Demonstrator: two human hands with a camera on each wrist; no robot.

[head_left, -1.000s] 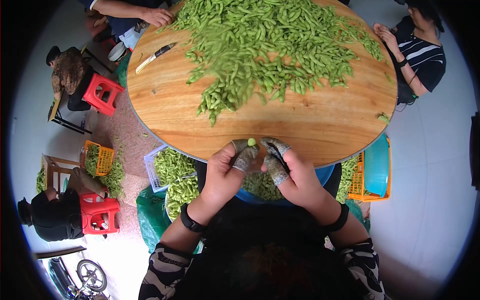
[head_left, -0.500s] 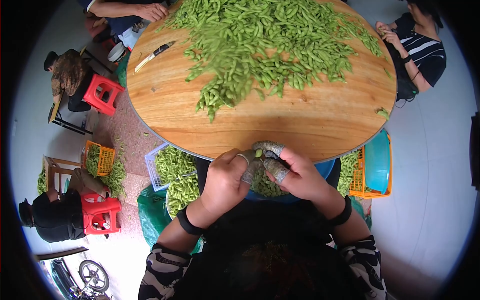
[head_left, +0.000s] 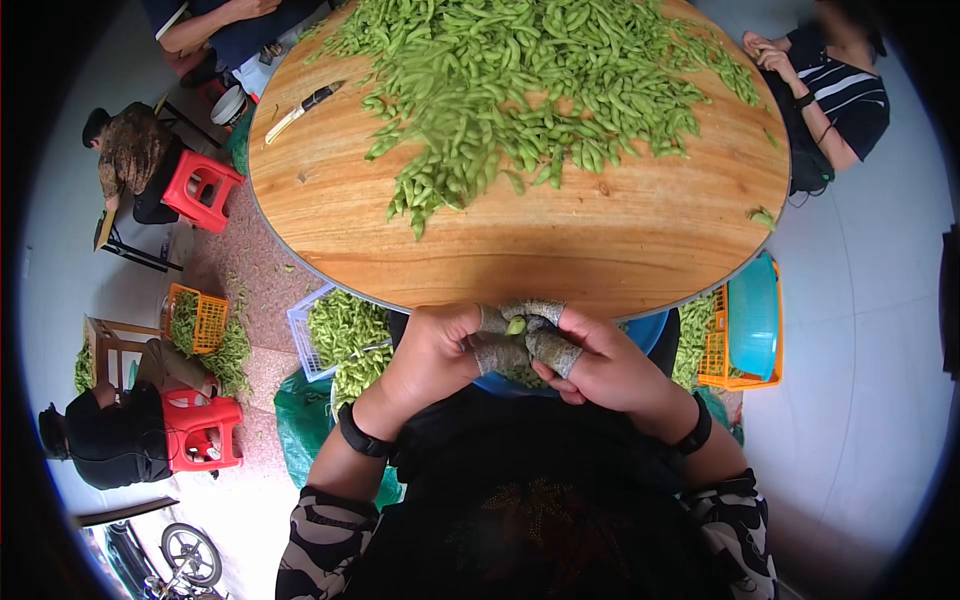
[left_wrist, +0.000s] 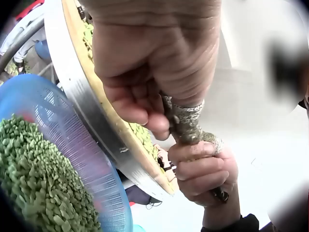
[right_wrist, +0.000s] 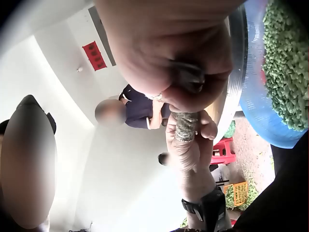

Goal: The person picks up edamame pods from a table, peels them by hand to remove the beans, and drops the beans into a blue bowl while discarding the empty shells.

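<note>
Close together at the near table edge, my left hand (head_left: 432, 350) and right hand (head_left: 605, 362) meet around a green soybean pod (head_left: 515, 326). Left thumb and index finger, both in grey speckled finger covers, pinch the pod. Similar covers wrap the right thumb and index finger beside it. Curled right fingers grip a slim dark tool (right_wrist: 189, 76); its black end (left_wrist: 221, 195) sticks out below that hand in the left wrist view, while its working tip is hidden. Below the hands, shelled green beans (left_wrist: 43, 183) fill a blue mesh basket (left_wrist: 113, 186).
A large heap of pods (head_left: 540, 80) covers the far part of the round wooden table (head_left: 600, 240). At its left lies a knife (head_left: 305, 110). Crates of pods (head_left: 345, 330) flank my lap, with an orange crate (head_left: 712, 360) at right. Other people sit around.
Both hands have drawn together and moved slightly toward my body, meeting at the pod. The person at upper left has lifted a hand from the table edge.
</note>
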